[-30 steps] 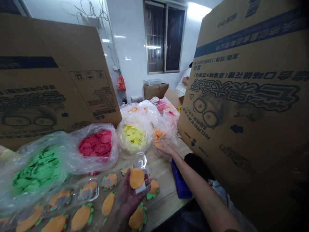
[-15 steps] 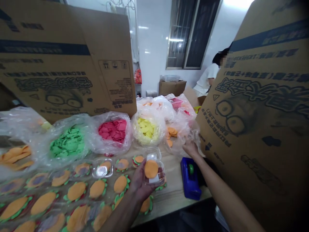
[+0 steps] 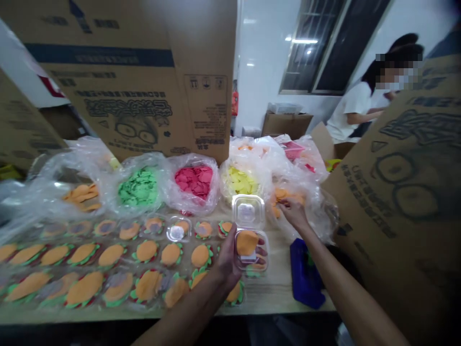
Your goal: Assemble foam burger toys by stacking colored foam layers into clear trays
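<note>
My left hand (image 3: 227, 257) is wrapped round a clear hinged plastic box (image 3: 267, 257) with its lid (image 3: 248, 211) standing open. In the box lies an orange round piece (image 3: 247, 242), and my fingers show through the clear wall. My right hand (image 3: 296, 214) reaches into a clear plastic bag (image 3: 320, 211) of orange pieces (image 3: 283, 194). Its fingertips are pinched together at the edge of these pieces, seemingly on one of them. Rows of toy burgers (image 3: 85, 288) with orange tops and green frilled edges cover the table to the left, many in clear boxes.
Open bags of green pieces (image 3: 139, 188), red pieces (image 3: 194, 181) and yellow pieces (image 3: 240, 181) line the table's back. A blue tape dispenser (image 3: 306, 278) stands right of the box. Tall cartons (image 3: 144, 96) rise behind and at right. A person (image 3: 355, 105) sits beyond.
The view has turned left and down, bringing more burgers into sight. My right hand has moved from the bag's right edge onto the orange pieces. My left hand still holds the open box.
</note>
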A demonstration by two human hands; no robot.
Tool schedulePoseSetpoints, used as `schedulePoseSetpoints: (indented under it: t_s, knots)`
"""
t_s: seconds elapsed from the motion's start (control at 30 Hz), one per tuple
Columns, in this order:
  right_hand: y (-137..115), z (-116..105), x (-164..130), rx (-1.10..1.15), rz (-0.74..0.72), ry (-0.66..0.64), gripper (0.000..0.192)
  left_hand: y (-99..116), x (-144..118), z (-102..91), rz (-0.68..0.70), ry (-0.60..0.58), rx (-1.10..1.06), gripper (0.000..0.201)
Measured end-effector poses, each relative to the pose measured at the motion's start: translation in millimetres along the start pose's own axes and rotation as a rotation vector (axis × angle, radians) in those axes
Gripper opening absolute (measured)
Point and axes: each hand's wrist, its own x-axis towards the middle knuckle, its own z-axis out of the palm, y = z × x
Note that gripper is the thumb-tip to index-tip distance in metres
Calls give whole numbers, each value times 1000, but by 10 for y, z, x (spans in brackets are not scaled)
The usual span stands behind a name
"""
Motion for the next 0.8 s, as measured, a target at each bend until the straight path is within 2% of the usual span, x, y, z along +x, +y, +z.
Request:
schedulePoseSetpoints:
  t_s: [0.1, 0.17, 0.2, 0.3, 0.4, 0.5, 0.57, 0.67, 0.8]
  knots:
    - [-207, 73, -48, 116, -4, 62, 24, 114, -20, 17, 71, 40, -25, 55]
    - [-465, 9, -187, 208, -97, 104, 22, 178, -13, 13, 63, 83, -63, 53]
    - [-617, -43, -278, 274, -188, 112, 19, 195, -8, 3, 56, 93, -76, 51]
    - [-1032, -167, -561, 379, -430, 27, 11, 189, 14, -64, 25, 83, -103, 47]
    - [-1213, -156, -713, 366, -495, -134, 14, 157, 39, -152, -52, 58, -177, 45]
    - [-1173, -71, -680, 390, -416, -196, 13, 187, -24, -202, -99, 50, -246, 44]
    - [-1094, 24, -578, 454, -281, -216, 16, 257, -125, -225, -78, 58, -254, 43]
    - [-951, 246, -332, 529, -75, -217, 29, 415, -288, -299, -14, 79, -217, 44]
    - [-754, 587, 121, 506, 62, -147, 45, 650, -450, -466, 79, 140, -151, 42]
